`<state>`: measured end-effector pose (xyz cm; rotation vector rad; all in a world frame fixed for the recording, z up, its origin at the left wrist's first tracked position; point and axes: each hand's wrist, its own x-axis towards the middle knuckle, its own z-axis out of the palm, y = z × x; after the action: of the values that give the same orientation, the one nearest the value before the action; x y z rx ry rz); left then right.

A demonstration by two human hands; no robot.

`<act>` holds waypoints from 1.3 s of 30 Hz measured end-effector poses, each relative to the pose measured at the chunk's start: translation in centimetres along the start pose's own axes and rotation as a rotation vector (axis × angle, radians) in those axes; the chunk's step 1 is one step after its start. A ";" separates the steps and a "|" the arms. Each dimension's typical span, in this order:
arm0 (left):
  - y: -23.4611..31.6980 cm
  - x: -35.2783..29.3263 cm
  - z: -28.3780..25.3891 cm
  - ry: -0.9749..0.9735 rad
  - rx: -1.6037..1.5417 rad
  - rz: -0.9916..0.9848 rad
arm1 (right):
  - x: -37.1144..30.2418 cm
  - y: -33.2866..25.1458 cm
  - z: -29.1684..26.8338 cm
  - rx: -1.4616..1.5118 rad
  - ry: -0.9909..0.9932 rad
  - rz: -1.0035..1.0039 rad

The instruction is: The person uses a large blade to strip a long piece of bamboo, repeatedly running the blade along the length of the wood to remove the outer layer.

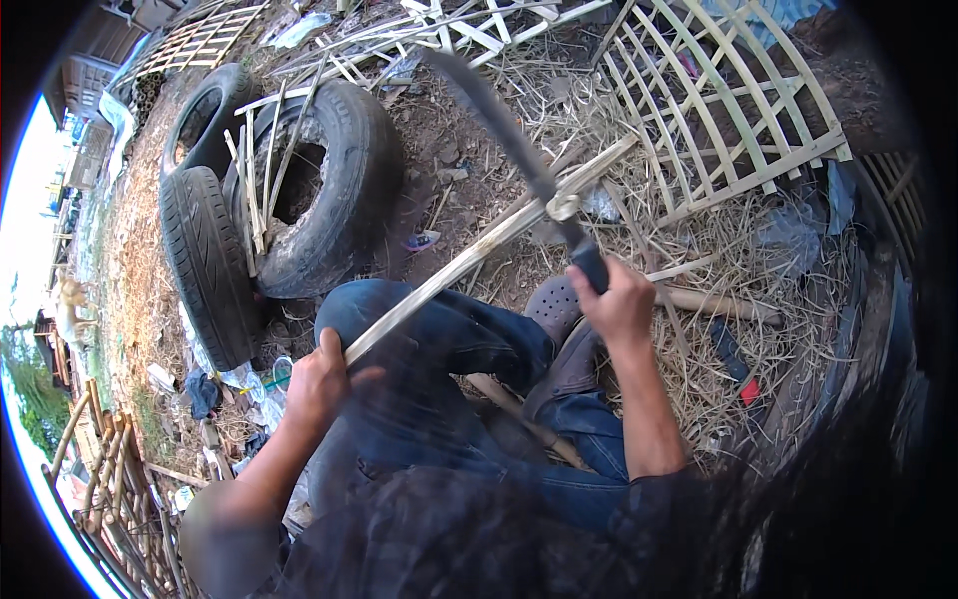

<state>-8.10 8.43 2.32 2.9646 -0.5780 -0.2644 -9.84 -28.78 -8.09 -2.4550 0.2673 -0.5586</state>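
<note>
My left hand (pixel 314 387) is closed around the near end of a long pale strip of split bamboo (pixel 449 272), close to my knee. The strip slants up to the right, away from me. In my right hand (pixel 621 307) is the dark handle of a machete (pixel 494 125), its long blade pointing up and to the left. The lower blade crosses the strip near its far part. A curled shaving (pixel 563 207) sits at that crossing; whether it is still attached I cannot tell.
Worn tyres (pixel 349 190) lie at the left, with thin bamboo strips (pixel 255 195) across one. A bamboo lattice panel (pixel 723 110) leans at the upper right. Shavings cover the ground around my grey clogs (pixel 559 309). A dark tool with a red end (pixel 733 354) lies at the right.
</note>
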 end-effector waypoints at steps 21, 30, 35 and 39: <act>1.1 -0.4 -1.5 -0.080 0.136 -0.039 | 0.6 2.2 -4.4 0.220 0.032 0.331; 3.1 -0.4 -4.9 -0.092 -0.016 -0.156 | 1.2 -1.6 -4.2 0.110 0.014 0.259; 0.2 -1.3 -1.7 0.010 0.019 -0.237 | 1.6 -3.6 -0.9 0.131 -0.081 0.237; 0.8 -0.9 -1.4 0.008 0.069 -0.228 | 0.4 -5.8 1.1 0.242 -0.287 0.204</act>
<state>-8.91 8.15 3.88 3.0975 -0.2522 -0.2569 -8.63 -23.64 -5.31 -2.2048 0.3078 -0.1380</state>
